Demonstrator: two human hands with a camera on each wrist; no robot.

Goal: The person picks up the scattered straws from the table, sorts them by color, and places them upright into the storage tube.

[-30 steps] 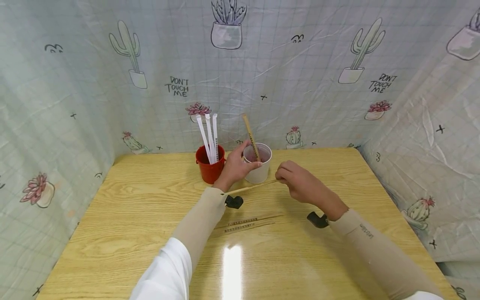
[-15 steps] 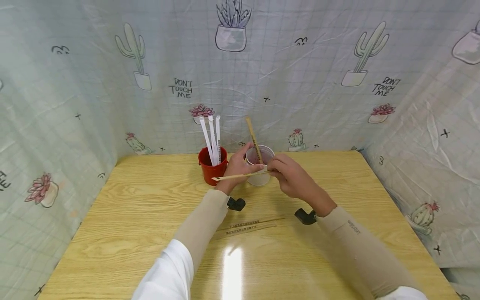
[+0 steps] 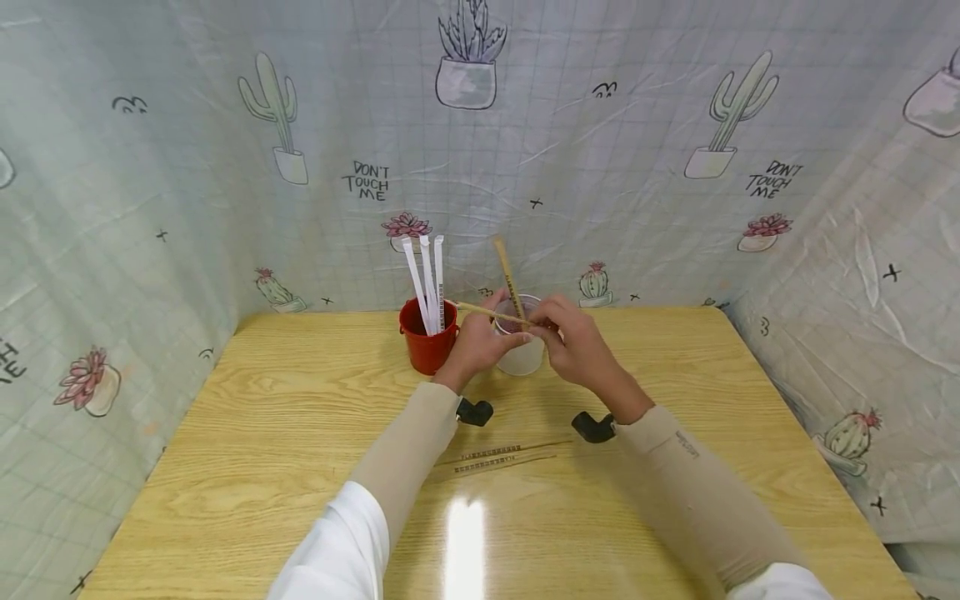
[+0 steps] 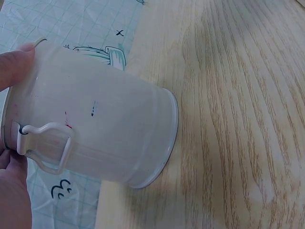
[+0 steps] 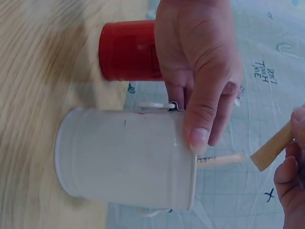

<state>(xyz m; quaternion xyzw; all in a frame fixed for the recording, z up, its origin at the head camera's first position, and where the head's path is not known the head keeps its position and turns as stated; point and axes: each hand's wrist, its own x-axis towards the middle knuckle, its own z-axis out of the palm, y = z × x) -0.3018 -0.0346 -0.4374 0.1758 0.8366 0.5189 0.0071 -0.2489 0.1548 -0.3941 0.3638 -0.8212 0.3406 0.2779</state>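
Observation:
My left hand (image 3: 478, 343) grips the rim of a small white bucket (image 3: 521, 361), its thumb on the outer wall in the right wrist view. One straw in brown paper (image 3: 507, 271) leans upright inside the bucket. Over the bucket's mouth, my right hand (image 3: 576, 343) pinches another brown paper-wrapped straw (image 3: 480, 311) near one end. The held straw slants up to the left in the head view, crossing above the left hand. In the left wrist view, the white bucket (image 4: 105, 114) stands on the wood with its wire-loop handle lug showing.
A red bucket (image 3: 429, 357) holding several white paper-wrapped straws (image 3: 425, 279) stands just left of the white one. Two brown-wrapped straws (image 3: 487, 462) lie on the wooden table (image 3: 300, 467) in front. A cactus-print curtain (image 3: 630, 192) hangs behind and at both sides.
My right hand has moved left and up to the white bucket. The held straw's far end has swung upward, from below the left wrist to above the left hand. The left hand keeps its grip.

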